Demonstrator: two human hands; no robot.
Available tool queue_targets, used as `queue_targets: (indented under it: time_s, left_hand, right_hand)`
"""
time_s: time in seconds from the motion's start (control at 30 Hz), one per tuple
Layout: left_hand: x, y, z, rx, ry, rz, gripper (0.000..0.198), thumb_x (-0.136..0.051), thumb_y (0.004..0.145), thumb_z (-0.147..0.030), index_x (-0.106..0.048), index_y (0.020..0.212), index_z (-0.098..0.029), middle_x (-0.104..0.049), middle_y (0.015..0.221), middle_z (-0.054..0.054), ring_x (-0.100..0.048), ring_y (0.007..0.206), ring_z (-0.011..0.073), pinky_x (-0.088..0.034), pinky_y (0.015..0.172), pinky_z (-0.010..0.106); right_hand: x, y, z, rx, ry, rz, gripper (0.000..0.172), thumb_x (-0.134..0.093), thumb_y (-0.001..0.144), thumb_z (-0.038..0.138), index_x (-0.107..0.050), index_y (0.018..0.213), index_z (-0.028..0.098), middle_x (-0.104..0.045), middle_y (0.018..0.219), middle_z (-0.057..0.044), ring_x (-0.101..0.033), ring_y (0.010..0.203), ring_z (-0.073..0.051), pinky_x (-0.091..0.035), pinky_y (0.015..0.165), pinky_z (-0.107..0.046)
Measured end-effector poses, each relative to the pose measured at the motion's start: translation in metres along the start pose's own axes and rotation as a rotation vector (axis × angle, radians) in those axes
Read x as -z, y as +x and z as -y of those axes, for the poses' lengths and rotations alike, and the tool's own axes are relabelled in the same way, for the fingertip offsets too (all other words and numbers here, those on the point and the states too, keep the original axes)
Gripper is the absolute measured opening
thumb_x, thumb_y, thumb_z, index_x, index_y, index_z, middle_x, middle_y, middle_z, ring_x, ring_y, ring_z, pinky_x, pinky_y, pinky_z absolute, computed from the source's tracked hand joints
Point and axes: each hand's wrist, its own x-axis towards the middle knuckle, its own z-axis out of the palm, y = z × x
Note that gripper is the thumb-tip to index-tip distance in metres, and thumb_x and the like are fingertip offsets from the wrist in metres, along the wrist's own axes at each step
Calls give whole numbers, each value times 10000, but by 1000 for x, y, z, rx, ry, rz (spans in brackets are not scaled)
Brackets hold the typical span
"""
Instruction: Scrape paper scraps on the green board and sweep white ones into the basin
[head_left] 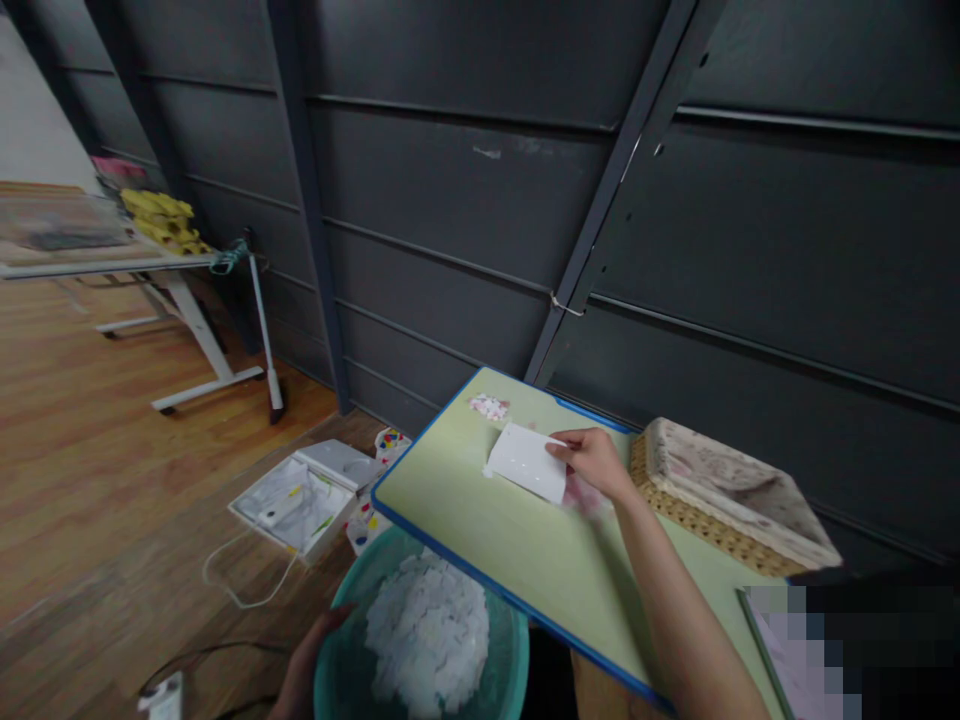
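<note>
The right hand [592, 462] pinches the right edge of a white card [527, 460] over a table [540, 560], green tabletop stretching between card and blue front edge. Beneath that edge, the left hand [309, 655] holds the rim of a teal bowl [517, 645].

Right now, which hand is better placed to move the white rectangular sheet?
Probably the right hand: it pinches the white sheet at one edge. The left hand is at the round teal basin, away from the sheet.

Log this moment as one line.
left hand: at rim of teal round basin; right hand: holding white rectangular card over pale-green, blue-edged tabletop; basin: heaped white scraps
</note>
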Motion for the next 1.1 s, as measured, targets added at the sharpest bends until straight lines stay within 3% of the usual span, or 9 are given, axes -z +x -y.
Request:
queue_targets:
  time_s: [0.07, 0.17, 0.3, 0.47, 0.63, 0.8, 0.93, 1.03, 1.1]
  left_hand:
    - [-3, -6, -4, -16, -8, 1, 108, -717, 647, -298, -703, 629, -193, -736, 609, 18, -701, 747, 258, -545, 593, 281]
    - [-6, -14, -9, -67, -24, -23, 105, -649, 733, -186, -716, 653, -171, -736, 616, -6, -679, 626, 171, -527, 574, 202]
    - [-11, -21, -13, -129, -36, 2, 201, -558, 807, -142, -718, 686, -159, -742, 661, -14, -667, 632, 123, -516, 619, 156]
    - [-20, -30, -16, -163, 70, 23, 97, -593, 793, -184, -664, 729, -169, -735, 641, -12, -622, 498, 139, -510, 543, 236]
    - [-16, -28, -18, -157, 132, 44, 151, -599, 813, -248, -628, 908, -134, -728, 621, 1, -619, 481, 161, -479, 476, 275]
    - [-11, -25, -20, -66, 90, 66, 187, -630, 796, -299, -652, 879, -134, -720, 608, -3, -638, 522, 170, -491, 535, 273]
    - [-16, -31, -23, -84, 72, 61, 141, -644, 774, -281, -679, 814, -150, -715, 605, -14, -653, 578, 186, -473, 497, 252]
    - [-22, -38, -24, -97, 79, 58, 89, -646, 762, -233, -673, 729, -155, -703, 576, -12, -613, 500, 163, -476, 502, 252]
    - [-26, -41, -24, -98, 71, 20, 82, -657, 745, -218, -660, 690, -157, -698, 563, -7, -606, 487, 155, -490, 512, 252]
  right_hand:
    - [-1, -12, 0, -42, 100, -24, 367, -614, 695, 386, -747, 865, 89, -692, 682, -63, -569, 558, -164, -409, 493, -251]
    - [-3, -29, 0, -90, 250, -230, 467, -629, 694, 441, -726, 952, 64, -721, 814, -125, -627, 636, -209, -469, 535, -291]
    - [-19, -50, 11, -97, 112, -465, 469, -564, 772, 462, -714, 1014, 89, -729, 893, -137, -664, 721, -250, -493, 601, -320]
    - [-62, -69, 35, 100, -310, -390, 359, -425, 881, 314, -723, 1009, 160, -737, 887, -111, -679, 751, -218, -472, 684, -279]
    - [-87, -87, 38, 239, -427, -334, 346, -401, 898, 238, -706, 1041, 156, -742, 829, -97, -688, 676, -195, -476, 626, -252]
    - [-94, -125, 38, 466, -307, -290, 322, -415, 901, 182, -696, 1060, 175, -737, 933, -81, -703, 768, -179, -535, 707, -251]
    - [-97, -156, 47, 551, -265, -203, 328, -456, 892, 168, -662, 1137, 242, -738, 927, -48, -705, 738, -178, -568, 681, -276]
    - [-90, -158, 50, 634, -258, -239, 323, -500, 875, 156, -659, 1140, 249, -740, 918, -41, -707, 714, -169, -575, 649, -262]
    - [-76, -142, 46, 675, -254, -328, 283, -529, 861, 154, -685, 1088, 222, -742, 911, -47, -709, 715, -164, -571, 645, -243]
